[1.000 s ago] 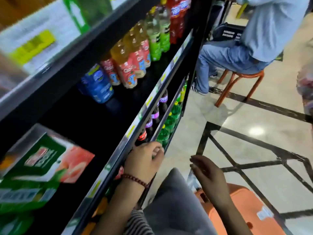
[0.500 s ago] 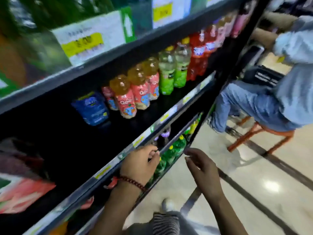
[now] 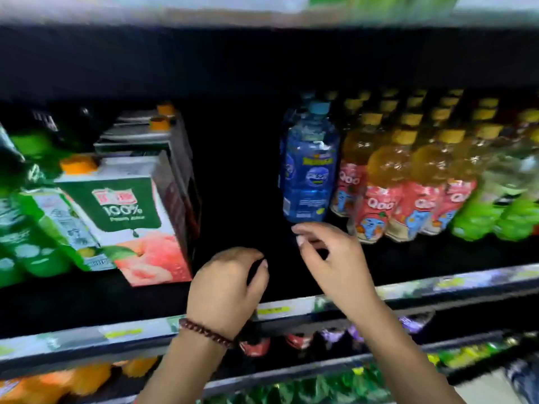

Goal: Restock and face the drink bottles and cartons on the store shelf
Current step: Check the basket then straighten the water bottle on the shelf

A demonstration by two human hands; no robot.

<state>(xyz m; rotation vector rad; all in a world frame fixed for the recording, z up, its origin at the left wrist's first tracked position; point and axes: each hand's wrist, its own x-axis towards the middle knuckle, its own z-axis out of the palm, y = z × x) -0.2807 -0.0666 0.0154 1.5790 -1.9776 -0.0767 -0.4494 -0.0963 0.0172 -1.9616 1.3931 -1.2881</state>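
With both hands empty, the left hand loosely curled and the right hand spread just below the blue bottle at frame centre, a dark gap beside the peach juice carton is left unfilled on the shelf.

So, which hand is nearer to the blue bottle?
Right. The right hand reaches just below the blue bottle; the left hand is lower and further left.

head-worn camera is looking forward and slightly down, close in on the dark store shelf, both hands reaching in from below.
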